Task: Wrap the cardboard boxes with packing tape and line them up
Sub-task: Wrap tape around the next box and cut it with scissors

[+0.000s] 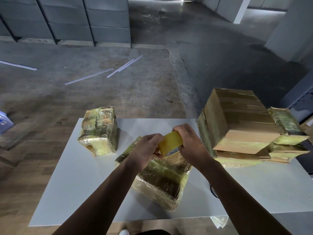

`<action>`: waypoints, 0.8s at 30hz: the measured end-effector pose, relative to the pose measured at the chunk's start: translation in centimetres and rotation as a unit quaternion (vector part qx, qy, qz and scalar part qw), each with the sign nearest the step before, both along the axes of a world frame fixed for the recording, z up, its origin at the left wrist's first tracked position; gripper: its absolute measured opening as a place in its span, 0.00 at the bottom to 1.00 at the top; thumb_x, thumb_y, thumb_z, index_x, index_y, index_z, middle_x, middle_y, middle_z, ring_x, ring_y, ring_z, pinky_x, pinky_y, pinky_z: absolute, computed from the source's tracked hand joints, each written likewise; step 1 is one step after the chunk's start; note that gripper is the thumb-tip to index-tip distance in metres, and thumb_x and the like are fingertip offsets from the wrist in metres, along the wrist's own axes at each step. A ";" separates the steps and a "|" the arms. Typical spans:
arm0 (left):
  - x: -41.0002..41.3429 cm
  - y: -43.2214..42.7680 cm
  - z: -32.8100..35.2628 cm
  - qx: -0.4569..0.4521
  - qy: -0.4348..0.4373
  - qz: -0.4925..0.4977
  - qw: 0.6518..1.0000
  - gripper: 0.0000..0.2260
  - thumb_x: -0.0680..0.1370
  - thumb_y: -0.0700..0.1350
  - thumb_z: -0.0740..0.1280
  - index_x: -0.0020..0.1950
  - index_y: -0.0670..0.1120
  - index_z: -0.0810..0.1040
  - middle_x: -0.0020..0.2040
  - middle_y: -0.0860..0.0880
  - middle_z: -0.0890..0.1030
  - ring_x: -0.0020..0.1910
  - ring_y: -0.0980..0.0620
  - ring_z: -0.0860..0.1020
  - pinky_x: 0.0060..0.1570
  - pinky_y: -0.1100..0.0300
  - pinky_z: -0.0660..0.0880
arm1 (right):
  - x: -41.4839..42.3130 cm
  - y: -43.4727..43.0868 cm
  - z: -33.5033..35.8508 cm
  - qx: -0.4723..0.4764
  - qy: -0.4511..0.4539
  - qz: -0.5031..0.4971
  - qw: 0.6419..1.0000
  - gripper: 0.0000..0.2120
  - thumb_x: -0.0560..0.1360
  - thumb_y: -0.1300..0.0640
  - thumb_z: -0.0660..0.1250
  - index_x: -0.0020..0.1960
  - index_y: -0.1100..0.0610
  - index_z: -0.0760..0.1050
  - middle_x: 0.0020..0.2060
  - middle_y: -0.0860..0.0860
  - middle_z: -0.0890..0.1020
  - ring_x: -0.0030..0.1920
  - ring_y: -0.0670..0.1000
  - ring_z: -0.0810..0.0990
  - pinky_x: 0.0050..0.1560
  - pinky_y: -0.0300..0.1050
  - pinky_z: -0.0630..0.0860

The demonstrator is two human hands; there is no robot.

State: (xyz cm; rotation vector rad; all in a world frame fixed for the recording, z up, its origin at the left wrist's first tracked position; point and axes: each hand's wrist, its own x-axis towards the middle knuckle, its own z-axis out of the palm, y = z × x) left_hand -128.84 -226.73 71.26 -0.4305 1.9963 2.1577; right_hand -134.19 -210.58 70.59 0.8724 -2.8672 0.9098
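Note:
A yellow roll of packing tape (171, 142) is held above the middle of the white table (71, 184). My right hand (190, 143) grips the roll from the right. My left hand (146, 150) pinches at the roll's left edge. Directly beneath the hands lies a cardboard box (162, 180) covered in glossy tape, turned at an angle. Another taped box (99, 131) stands at the table's far left. On the right, a tall stack of cardboard boxes (237, 122) rests on the table, with smaller taped boxes (288, 129) beside it.
Concrete floor lies beyond the table, with thin white strips (105, 72) scattered on it. Grey cabinets (67, 19) line the back wall. A blue object (4, 121) sits at the left edge. A scrap of tape film (219, 221) hangs off the table's near edge.

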 end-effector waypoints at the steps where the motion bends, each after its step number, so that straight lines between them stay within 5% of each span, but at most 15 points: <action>1: 0.0 0.0 0.0 -0.005 0.000 -0.001 1.000 0.12 0.79 0.44 0.60 0.38 0.43 0.77 0.35 0.46 0.71 0.32 0.53 0.70 0.32 0.59 0.74 | 0.0 0.0 0.0 0.000 0.001 0.000 1.000 0.21 0.71 0.69 0.66 0.61 0.55 0.69 0.51 0.44 0.63 0.52 0.45 0.65 0.51 0.41 0.70; 9: -0.3 -0.2 0.5 0.012 0.014 0.030 0.999 0.09 0.79 0.47 0.64 0.53 0.44 0.80 0.47 0.45 0.80 0.41 0.49 0.78 0.38 0.57 0.78 | 0.5 0.2 0.0 0.001 0.059 -0.067 0.996 0.21 0.70 0.68 0.69 0.61 0.57 0.70 0.56 0.54 0.69 0.53 0.46 0.64 0.50 0.43 0.65; 14: -0.8 -0.7 0.5 -0.069 0.057 0.016 0.996 0.05 0.76 0.45 0.70 0.46 0.44 0.81 0.45 0.47 0.80 0.38 0.52 0.79 0.37 0.60 0.78 | 0.6 -0.2 0.0 0.004 0.039 -0.020 0.999 0.22 0.72 0.57 0.71 0.62 0.55 0.68 0.53 0.48 0.65 0.53 0.47 0.67 0.47 0.38 0.65; 19: -1.2 -1.7 0.2 -0.183 0.089 -0.014 0.979 0.04 0.74 0.43 0.72 0.40 0.49 0.80 0.38 0.51 0.80 0.34 0.53 0.77 0.30 0.64 0.73 | 0.3 0.8 1.4 0.040 -0.162 0.086 0.982 0.24 0.68 0.38 0.71 0.59 0.42 0.66 0.51 0.39 0.70 0.50 0.41 0.71 0.42 0.36 0.69; 24: -1.6 -1.7 0.1 -0.257 0.160 0.008 0.953 0.07 0.75 0.41 0.71 0.44 0.53 0.79 0.46 0.53 0.81 0.41 0.56 0.80 0.39 0.70 0.73 | 0.2 -0.2 1.3 0.021 -0.085 0.024 0.996 0.15 0.74 0.42 0.67 0.57 0.48 0.71 0.48 0.41 0.72 0.50 0.43 0.71 0.47 0.42 0.68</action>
